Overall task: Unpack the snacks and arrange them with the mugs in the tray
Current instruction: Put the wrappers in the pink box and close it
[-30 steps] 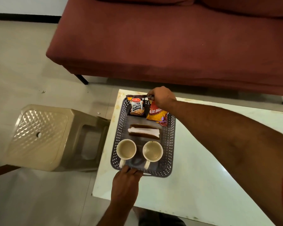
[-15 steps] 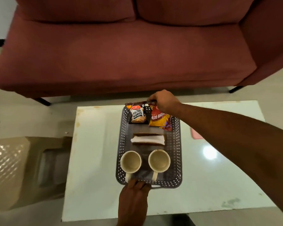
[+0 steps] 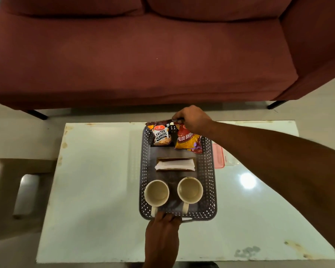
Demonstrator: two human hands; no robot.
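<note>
The tray (image 3: pixel 208 171) sits on the counter (image 3: pixel 97 171) at centre frame, already loaded. Two mugs (image 3: pixel 156 192) stand side by side at its lower end, napkins (image 3: pixel 175 165) lie in the middle, and the peanuts (image 3: pixel 161 135) and bhujia (image 3: pixel 188 141) packets lean against its upper end. The left hand (image 3: pixel 162 229) curls its fingers over the lower rim between the mug handles. The right hand (image 3: pixel 193 118) is closed at the upper rim, probably on the tray's handle, though the packet tops crowd that spot and it may be pinching them too. If the tray is lifted or slid from here, the likeliest trouble is tilt: with the hands at opposite ends, one rising faster would send the mugs sliding into each other or toward the napkins. The packets are light and only propped up, so a jolt could flop them flat or over the rim. The left fingers lie close to the mug handles and could nudge one. A pink item (image 3: pixel 219 157) touches or tucks under the tray's right side and might catch a sideways push.
</note>
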